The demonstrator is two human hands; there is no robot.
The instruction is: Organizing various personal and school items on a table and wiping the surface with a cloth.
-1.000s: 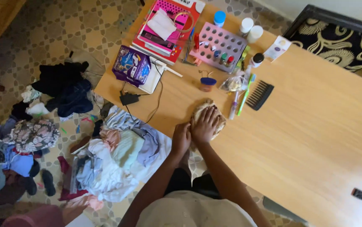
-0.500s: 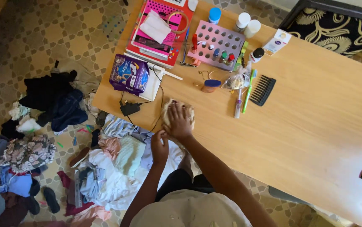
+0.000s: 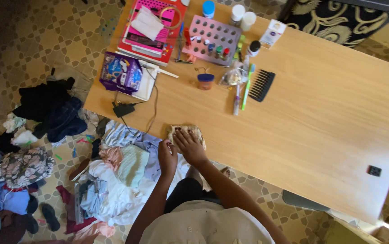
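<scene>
Both hands are down at the near edge of the table (image 3: pixel 321 135). Right hand (image 3: pixel 189 147) lies flat, fingers spread, pressing on a beige cloth (image 3: pixel 186 133) that sits right at that edge. Left hand (image 3: pixel 167 158) is just beside it to the left, fingers curled over the table edge, touching the cloth's near corner as far as I can tell; whether it grips anything I cannot tell. Close to the cloth on the far left: a black charger (image 3: pixel 123 109) with its cable trailing. Farther off, a purple packet (image 3: pixel 122 72), a small jar (image 3: pixel 206 81), toothbrushes (image 3: pixel 245 92), a black comb (image 3: pixel 262 85). Left of the hands, off the table, a heap of clothes (image 3: pixel 122 176) covers the floor.
</scene>
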